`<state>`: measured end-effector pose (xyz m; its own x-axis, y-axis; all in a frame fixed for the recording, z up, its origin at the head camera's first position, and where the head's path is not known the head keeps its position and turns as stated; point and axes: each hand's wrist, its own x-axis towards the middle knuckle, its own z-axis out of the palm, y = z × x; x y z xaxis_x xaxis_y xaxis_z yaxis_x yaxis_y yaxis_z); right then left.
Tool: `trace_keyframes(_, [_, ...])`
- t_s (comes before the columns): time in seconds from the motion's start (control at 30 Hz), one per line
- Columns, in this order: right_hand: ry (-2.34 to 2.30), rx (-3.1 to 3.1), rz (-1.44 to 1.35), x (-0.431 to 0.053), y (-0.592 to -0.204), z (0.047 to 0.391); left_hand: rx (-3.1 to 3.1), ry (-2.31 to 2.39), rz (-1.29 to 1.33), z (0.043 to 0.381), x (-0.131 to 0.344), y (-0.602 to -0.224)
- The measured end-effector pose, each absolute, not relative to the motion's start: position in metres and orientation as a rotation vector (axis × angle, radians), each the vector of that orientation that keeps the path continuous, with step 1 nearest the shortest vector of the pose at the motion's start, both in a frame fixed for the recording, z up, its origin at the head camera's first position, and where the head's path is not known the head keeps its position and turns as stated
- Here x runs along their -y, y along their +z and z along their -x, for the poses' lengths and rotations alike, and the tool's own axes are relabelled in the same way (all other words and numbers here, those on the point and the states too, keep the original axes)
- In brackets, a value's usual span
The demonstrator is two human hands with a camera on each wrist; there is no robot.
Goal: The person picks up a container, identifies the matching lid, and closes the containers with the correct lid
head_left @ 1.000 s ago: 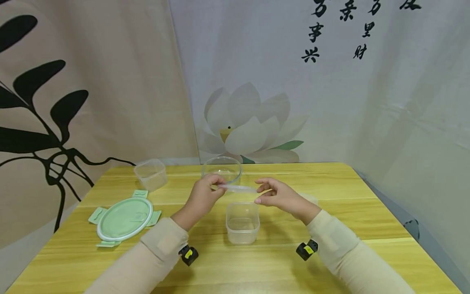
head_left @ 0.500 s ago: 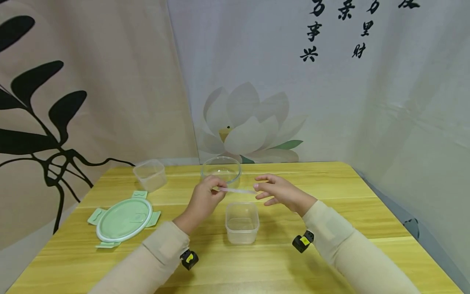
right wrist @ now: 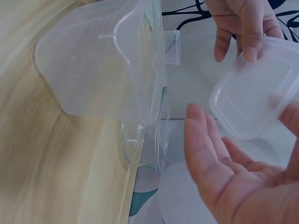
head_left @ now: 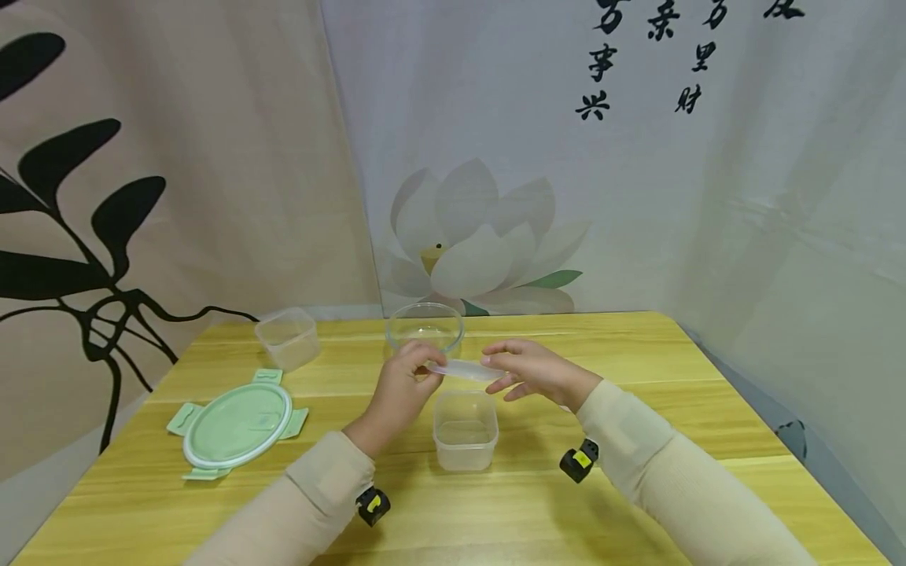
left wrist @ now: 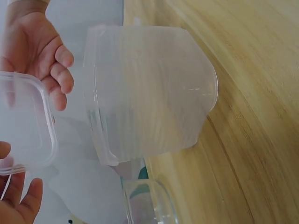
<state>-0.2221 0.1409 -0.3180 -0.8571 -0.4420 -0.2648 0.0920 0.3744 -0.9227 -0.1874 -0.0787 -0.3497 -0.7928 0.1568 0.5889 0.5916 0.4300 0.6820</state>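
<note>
A translucent plastic lid (head_left: 465,369) is held above a small clear food container (head_left: 465,454), which stands uncovered on the table. My left hand (head_left: 402,389) pinches the lid's left edge between thumb and fingers. My right hand (head_left: 541,373) is at the lid's other end, fingers spread and mostly straight. In the right wrist view the right thumb overlaps the edge of the lid (right wrist: 254,95), while the fingers (right wrist: 205,154) extend beside it. The container (left wrist: 149,93) fills the middle of the left wrist view, with the lid beyond its rim.
A round green lid with side flaps (head_left: 237,424) lies at the left of the wooden table (head_left: 495,519). Behind it is another clear square container (head_left: 290,338). A round glass bowl (head_left: 425,308) stands at the back, partly hidden by the left hand. A printed curtain hangs behind.
The right fingers have loosened from a near-pinch and spread at the lid's end. The lid, seen almost edge-on before, now shows more of its face and sits slightly farther right.
</note>
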Motion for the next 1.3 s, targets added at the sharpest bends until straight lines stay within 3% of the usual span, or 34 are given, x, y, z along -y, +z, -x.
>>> trace_keyframes(0.8, [-1.668,-2.013,0.209,-0.134,-0.327,0.223,2.227,-1.352,0.672,0.188,0.075,-0.357])
trace_keyframes(1.3, [-1.745,-1.966,0.138,-0.138,-0.331,0.226,2.51,-1.385,0.553,0.187,0.076,-0.355])
